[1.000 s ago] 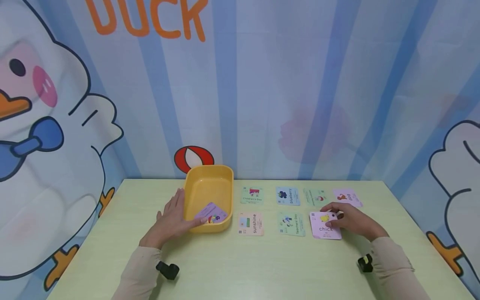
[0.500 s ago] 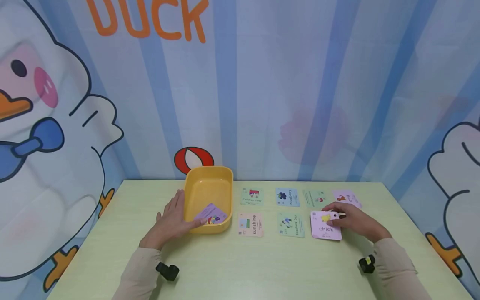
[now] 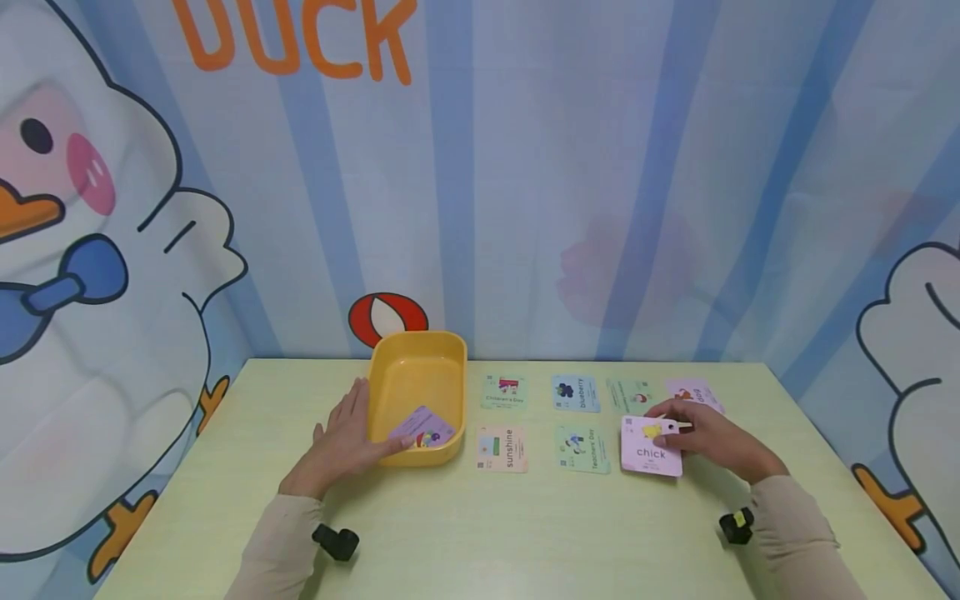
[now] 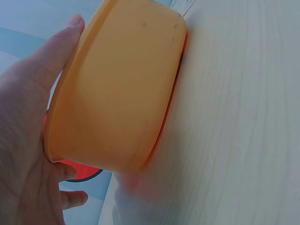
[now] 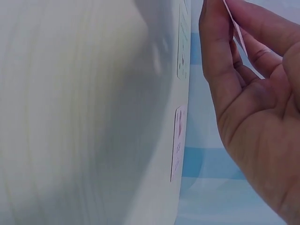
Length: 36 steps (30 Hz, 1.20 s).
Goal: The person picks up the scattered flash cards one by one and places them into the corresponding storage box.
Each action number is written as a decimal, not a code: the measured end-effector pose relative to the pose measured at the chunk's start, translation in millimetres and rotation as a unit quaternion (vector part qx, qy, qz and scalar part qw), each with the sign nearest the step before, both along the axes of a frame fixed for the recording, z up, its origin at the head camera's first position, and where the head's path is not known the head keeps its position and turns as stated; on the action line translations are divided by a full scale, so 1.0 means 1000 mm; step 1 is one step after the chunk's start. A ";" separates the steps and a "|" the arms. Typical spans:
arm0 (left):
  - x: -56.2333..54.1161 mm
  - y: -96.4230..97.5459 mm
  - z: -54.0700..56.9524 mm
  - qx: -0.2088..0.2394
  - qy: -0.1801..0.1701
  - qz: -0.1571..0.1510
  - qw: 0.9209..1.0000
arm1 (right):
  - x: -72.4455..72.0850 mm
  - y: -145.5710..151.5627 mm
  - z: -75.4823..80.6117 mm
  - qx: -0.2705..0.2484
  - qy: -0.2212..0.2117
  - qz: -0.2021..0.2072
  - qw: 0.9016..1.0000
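Observation:
My right hand [image 3: 712,437] pinches a pink "chick" card [image 3: 651,450] between thumb and fingers at its upper right corner. In the right wrist view the card [image 5: 238,33] shows only as a thin edge between the thumb and fingers, and a gap separates the hand from the table. My left hand [image 3: 337,442] rests at the near left corner of a yellow tray [image 3: 455,392]. Its fingers lie fairly straight along the outer side, and the thumb lies over the near rim. Inside the tray is a purple card [image 3: 422,423] with a colourful picture.
Right of the tray lie cards in two rows: Children's Day [image 3: 504,391], blueberry [image 3: 576,392], a green card [image 3: 630,395] and dog [image 3: 697,393] behind; sunshine [image 3: 502,449] and Teachers' Day [image 3: 582,450] in front. A striped duck curtain [image 3: 510,208] hangs behind the table [image 3: 480,533].
The right hand has shifted slightly to the right, and the fingers' hold on the chick card's corner has altered a little. The left hand and tray have stayed in place.

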<state>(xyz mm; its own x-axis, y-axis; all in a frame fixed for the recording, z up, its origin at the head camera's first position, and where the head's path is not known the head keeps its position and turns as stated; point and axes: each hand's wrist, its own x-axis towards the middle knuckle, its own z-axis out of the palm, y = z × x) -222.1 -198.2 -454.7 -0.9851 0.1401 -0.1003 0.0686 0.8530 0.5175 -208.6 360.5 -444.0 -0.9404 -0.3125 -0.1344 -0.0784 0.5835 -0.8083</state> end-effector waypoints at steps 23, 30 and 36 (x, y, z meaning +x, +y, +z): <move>0.002 -0.001 0.003 0.002 0.008 -0.007 1.000 | 0.000 -0.008 0.015 -0.053 -0.033 0.022 0.998; 0.002 0.000 0.003 0.001 0.004 -0.005 1.000 | 0.001 -0.011 0.018 -0.056 -0.027 0.026 0.998; 0.002 -0.001 0.002 0.001 0.004 -0.007 1.000 | 0.000 -0.015 0.020 -0.050 -0.023 0.035 0.998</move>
<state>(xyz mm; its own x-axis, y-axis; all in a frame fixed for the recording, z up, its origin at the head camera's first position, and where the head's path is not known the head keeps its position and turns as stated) -220.4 -199.1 -452.9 -0.9838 0.1540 -0.0918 0.0847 0.8508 0.5186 -208.6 345.9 -424.0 -0.9095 -0.3909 -0.1415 -0.0780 0.4948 -0.8655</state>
